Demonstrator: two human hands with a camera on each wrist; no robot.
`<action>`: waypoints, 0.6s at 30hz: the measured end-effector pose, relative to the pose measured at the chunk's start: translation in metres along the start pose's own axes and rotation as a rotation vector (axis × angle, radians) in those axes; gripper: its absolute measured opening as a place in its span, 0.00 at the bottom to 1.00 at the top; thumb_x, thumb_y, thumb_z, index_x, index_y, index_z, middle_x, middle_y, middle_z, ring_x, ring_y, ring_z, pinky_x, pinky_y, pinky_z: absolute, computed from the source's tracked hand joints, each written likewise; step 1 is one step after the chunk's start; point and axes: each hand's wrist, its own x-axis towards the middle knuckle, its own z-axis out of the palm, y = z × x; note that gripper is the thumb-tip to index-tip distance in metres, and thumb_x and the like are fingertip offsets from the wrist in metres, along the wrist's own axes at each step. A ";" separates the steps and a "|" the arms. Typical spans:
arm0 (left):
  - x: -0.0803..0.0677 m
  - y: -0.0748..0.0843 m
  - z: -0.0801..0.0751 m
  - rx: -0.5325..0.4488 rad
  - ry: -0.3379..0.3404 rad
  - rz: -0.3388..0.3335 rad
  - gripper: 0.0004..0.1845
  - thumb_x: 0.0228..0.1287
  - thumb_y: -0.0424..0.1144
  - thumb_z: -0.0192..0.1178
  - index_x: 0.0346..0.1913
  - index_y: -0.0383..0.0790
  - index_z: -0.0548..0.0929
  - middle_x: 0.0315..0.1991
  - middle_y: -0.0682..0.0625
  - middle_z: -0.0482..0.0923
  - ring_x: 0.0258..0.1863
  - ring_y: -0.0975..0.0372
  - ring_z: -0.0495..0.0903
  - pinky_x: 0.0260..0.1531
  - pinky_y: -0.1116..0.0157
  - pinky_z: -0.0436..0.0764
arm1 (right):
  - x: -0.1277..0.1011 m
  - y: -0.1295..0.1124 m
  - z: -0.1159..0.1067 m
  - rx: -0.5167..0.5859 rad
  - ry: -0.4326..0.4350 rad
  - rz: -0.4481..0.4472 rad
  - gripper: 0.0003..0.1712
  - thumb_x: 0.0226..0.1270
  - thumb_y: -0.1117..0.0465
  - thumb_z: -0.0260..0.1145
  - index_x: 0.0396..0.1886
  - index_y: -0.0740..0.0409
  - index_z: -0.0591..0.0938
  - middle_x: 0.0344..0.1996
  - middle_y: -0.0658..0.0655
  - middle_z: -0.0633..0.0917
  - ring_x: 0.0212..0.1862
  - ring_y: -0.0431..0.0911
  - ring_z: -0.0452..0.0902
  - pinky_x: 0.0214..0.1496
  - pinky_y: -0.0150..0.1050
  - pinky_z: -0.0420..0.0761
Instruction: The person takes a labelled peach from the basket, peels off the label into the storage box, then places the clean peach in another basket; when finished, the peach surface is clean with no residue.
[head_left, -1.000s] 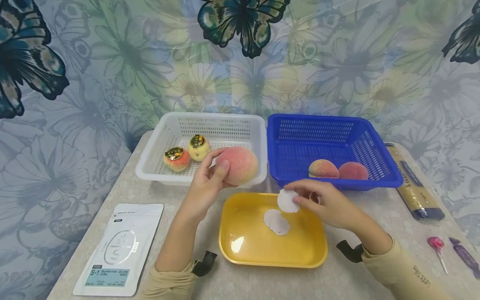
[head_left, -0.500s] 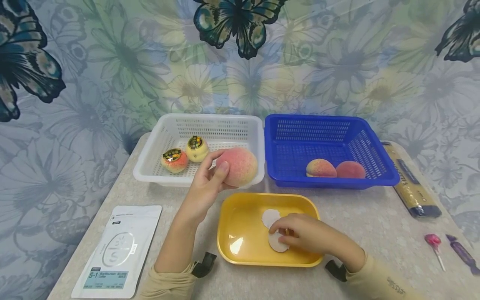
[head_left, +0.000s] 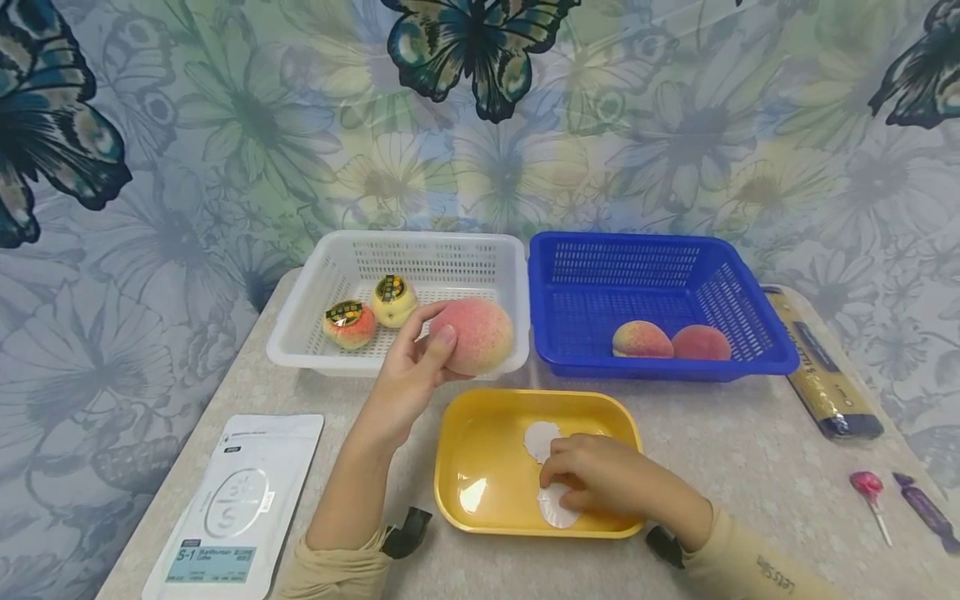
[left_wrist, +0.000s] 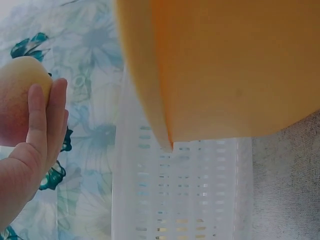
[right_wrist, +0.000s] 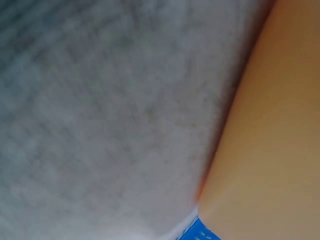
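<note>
The left hand is cupping a big pink-yellow peach with curled fingers, just over the front rim of the white plastic basket. The right hand sits in the yellow plastic tray near the table's front edge, fingertips pinching a round white paper disc.

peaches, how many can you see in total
3 plain peaches: one held in the left hand by the white basket, two in the blue basket. Two smaller stickered fruits in the white basket may be peaches too.

Right hand partly hides a white disc.
</note>
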 end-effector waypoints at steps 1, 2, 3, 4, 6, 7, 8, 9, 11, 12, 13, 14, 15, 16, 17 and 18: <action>0.000 0.001 0.000 0.000 -0.002 0.002 0.22 0.76 0.38 0.52 0.69 0.47 0.65 0.62 0.43 0.71 0.47 0.60 0.82 0.46 0.61 0.86 | -0.001 0.000 0.000 -0.010 0.012 -0.004 0.12 0.56 0.57 0.74 0.41 0.44 0.86 0.33 0.41 0.78 0.36 0.34 0.70 0.44 0.32 0.76; 0.000 0.001 0.001 0.001 -0.004 0.003 0.22 0.76 0.39 0.52 0.69 0.47 0.66 0.62 0.43 0.71 0.47 0.60 0.82 0.46 0.61 0.86 | -0.002 0.000 -0.001 -0.014 0.025 -0.002 0.12 0.57 0.57 0.74 0.41 0.44 0.85 0.33 0.41 0.78 0.37 0.34 0.70 0.44 0.33 0.75; 0.000 0.003 0.002 0.003 -0.007 0.004 0.22 0.76 0.39 0.53 0.69 0.47 0.66 0.62 0.44 0.71 0.48 0.59 0.82 0.46 0.61 0.86 | -0.003 0.000 -0.002 -0.013 0.041 0.003 0.12 0.57 0.56 0.74 0.41 0.44 0.85 0.33 0.40 0.79 0.38 0.34 0.70 0.45 0.33 0.76; -0.001 0.004 0.002 0.004 -0.008 0.004 0.22 0.76 0.39 0.53 0.69 0.48 0.66 0.61 0.44 0.71 0.48 0.59 0.82 0.46 0.61 0.86 | -0.004 0.000 -0.003 -0.007 0.060 0.008 0.11 0.58 0.56 0.73 0.42 0.44 0.85 0.34 0.40 0.80 0.39 0.34 0.71 0.46 0.34 0.76; -0.001 0.006 0.003 0.000 -0.013 0.005 0.22 0.75 0.40 0.54 0.68 0.48 0.67 0.61 0.44 0.71 0.48 0.58 0.82 0.47 0.60 0.86 | -0.007 0.000 -0.008 0.015 0.110 0.025 0.10 0.61 0.55 0.72 0.43 0.45 0.85 0.35 0.40 0.81 0.40 0.35 0.72 0.47 0.34 0.76; -0.001 0.007 0.004 0.000 -0.017 0.008 0.22 0.75 0.40 0.55 0.68 0.48 0.67 0.61 0.44 0.71 0.48 0.58 0.82 0.47 0.60 0.86 | -0.010 0.001 -0.010 0.030 0.141 0.037 0.10 0.62 0.54 0.72 0.43 0.45 0.85 0.35 0.41 0.81 0.40 0.35 0.72 0.47 0.34 0.77; -0.001 0.009 0.005 0.001 -0.022 0.011 0.22 0.75 0.40 0.55 0.68 0.48 0.67 0.61 0.44 0.71 0.48 0.57 0.82 0.47 0.60 0.86 | -0.012 0.003 -0.013 0.049 0.174 0.052 0.11 0.63 0.53 0.71 0.44 0.45 0.85 0.35 0.40 0.81 0.40 0.35 0.73 0.46 0.34 0.77; -0.001 0.010 0.006 0.003 -0.027 0.016 0.23 0.74 0.40 0.56 0.68 0.49 0.67 0.61 0.43 0.71 0.49 0.56 0.82 0.48 0.59 0.86 | -0.015 0.004 -0.017 0.061 0.208 0.062 0.11 0.64 0.52 0.71 0.45 0.45 0.85 0.36 0.40 0.81 0.41 0.35 0.73 0.46 0.34 0.77; 0.000 0.013 0.007 0.014 -0.042 0.024 0.23 0.74 0.39 0.56 0.68 0.49 0.67 0.62 0.43 0.71 0.49 0.55 0.82 0.48 0.59 0.86 | -0.022 0.009 -0.024 0.086 0.288 0.077 0.13 0.63 0.51 0.72 0.46 0.45 0.85 0.35 0.39 0.80 0.41 0.36 0.74 0.45 0.34 0.77; 0.000 0.015 0.008 0.028 -0.049 0.025 0.23 0.74 0.39 0.56 0.68 0.50 0.67 0.61 0.43 0.71 0.49 0.54 0.82 0.48 0.59 0.86 | -0.026 0.012 -0.028 0.096 0.331 0.090 0.14 0.62 0.51 0.72 0.47 0.44 0.85 0.35 0.38 0.80 0.41 0.36 0.74 0.44 0.33 0.77; 0.000 0.016 0.010 0.045 -0.055 0.025 0.23 0.73 0.39 0.57 0.68 0.50 0.66 0.61 0.43 0.72 0.48 0.53 0.82 0.48 0.59 0.86 | -0.030 0.016 -0.032 0.105 0.374 0.102 0.15 0.62 0.51 0.73 0.48 0.43 0.85 0.36 0.37 0.80 0.41 0.36 0.74 0.44 0.33 0.77; 0.000 0.018 0.011 0.061 -0.062 0.022 0.24 0.73 0.38 0.57 0.68 0.51 0.66 0.61 0.42 0.72 0.48 0.53 0.83 0.49 0.59 0.86 | -0.034 0.020 -0.036 0.110 0.422 0.110 0.16 0.60 0.52 0.74 0.48 0.43 0.85 0.37 0.37 0.80 0.41 0.36 0.74 0.44 0.32 0.77; 0.000 0.019 0.012 0.076 -0.071 0.018 0.24 0.73 0.38 0.57 0.68 0.51 0.66 0.61 0.42 0.72 0.48 0.52 0.83 0.49 0.58 0.85 | -0.039 0.025 -0.040 0.105 0.475 0.116 0.17 0.58 0.54 0.76 0.48 0.43 0.85 0.38 0.37 0.81 0.42 0.36 0.74 0.45 0.32 0.76; 0.001 0.021 0.014 0.092 -0.079 0.009 0.25 0.72 0.38 0.58 0.68 0.51 0.66 0.60 0.42 0.72 0.48 0.52 0.83 0.49 0.58 0.85 | -0.044 0.030 -0.043 0.106 0.529 0.132 0.19 0.56 0.55 0.77 0.49 0.44 0.85 0.39 0.38 0.81 0.44 0.36 0.74 0.48 0.30 0.76; 0.001 0.022 0.016 0.104 -0.087 0.000 0.25 0.72 0.38 0.59 0.68 0.52 0.65 0.60 0.42 0.72 0.48 0.51 0.83 0.50 0.58 0.85 | -0.049 0.035 -0.047 0.100 0.578 0.144 0.22 0.54 0.57 0.79 0.49 0.45 0.85 0.41 0.40 0.82 0.45 0.35 0.73 0.48 0.28 0.74; 0.001 0.024 0.018 0.114 -0.095 -0.009 0.26 0.71 0.38 0.60 0.68 0.53 0.65 0.60 0.42 0.71 0.48 0.51 0.84 0.51 0.58 0.85 | -0.054 0.040 -0.050 0.096 0.623 0.162 0.24 0.51 0.59 0.80 0.50 0.47 0.85 0.42 0.42 0.83 0.46 0.34 0.73 0.50 0.26 0.73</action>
